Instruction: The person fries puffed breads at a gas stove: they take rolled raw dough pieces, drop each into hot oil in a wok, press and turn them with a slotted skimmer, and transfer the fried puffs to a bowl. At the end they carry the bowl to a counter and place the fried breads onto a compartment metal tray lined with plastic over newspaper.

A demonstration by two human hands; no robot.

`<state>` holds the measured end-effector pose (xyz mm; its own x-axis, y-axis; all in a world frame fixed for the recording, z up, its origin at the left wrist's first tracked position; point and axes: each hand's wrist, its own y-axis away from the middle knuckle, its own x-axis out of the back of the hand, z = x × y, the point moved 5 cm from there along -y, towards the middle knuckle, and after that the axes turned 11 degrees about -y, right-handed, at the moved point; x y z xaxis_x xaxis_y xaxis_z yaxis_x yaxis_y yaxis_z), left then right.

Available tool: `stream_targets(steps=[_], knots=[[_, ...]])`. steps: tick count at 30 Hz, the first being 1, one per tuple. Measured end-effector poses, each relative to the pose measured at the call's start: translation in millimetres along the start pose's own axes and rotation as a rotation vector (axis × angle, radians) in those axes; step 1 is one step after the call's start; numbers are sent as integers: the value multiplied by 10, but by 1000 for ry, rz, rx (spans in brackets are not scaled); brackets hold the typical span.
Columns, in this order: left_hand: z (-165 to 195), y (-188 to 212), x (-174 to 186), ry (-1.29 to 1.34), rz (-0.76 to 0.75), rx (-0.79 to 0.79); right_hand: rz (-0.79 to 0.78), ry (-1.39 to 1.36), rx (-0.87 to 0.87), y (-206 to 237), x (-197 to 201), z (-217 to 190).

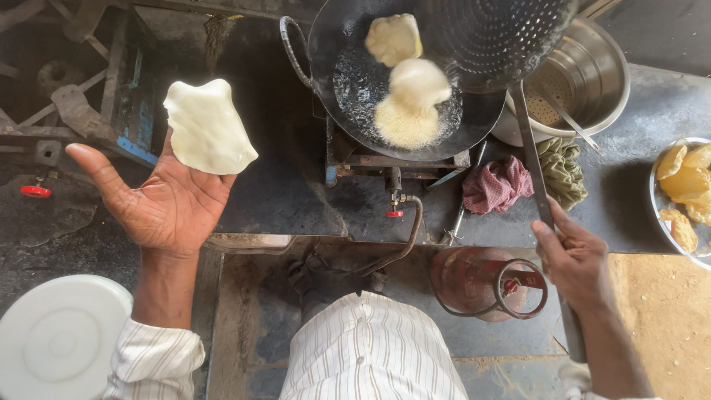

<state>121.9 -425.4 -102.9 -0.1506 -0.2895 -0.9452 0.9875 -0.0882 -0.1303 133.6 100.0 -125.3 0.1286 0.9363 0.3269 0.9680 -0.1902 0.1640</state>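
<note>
My left hand [167, 200] is palm up with its fingers spread, and a flat round of raw white dough [208, 127] rests on the fingertips, left of the pan. My right hand [574, 259] grips the long metal handle [535, 163] of a large perforated skimmer [496, 33], whose bowl hangs over the right side of the black frying pan [326, 67]. In the pan's bubbling oil float two puffed pieces of dough, one pale yellow [394, 38] at the back and one whiter [416, 92] with froth around it.
The pan sits on a gas burner with a red knob [394, 214] on a dark counter. A steel colander bowl [592, 74] stands at the right, cloths [518, 181] beside it, a tray of fried pieces [685, 192] at far right. A red gas cylinder [481, 281] and white lid [59, 337] lie below.
</note>
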Motion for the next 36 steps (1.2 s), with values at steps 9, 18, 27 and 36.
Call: stream_targets(steps=[9,18,27,36], knots=[[-12,13,-93,57,15,-26,16,-77,114,248,-124,-119],[4,41,-89,57,12,-42,30,128,106,-47,-556,-34],[30,170,-121,91,3,-38,-92,-328,100,220,-667,-176],[2,226,-76,90,36,-52,-106,23,90,460,-480,-104]])
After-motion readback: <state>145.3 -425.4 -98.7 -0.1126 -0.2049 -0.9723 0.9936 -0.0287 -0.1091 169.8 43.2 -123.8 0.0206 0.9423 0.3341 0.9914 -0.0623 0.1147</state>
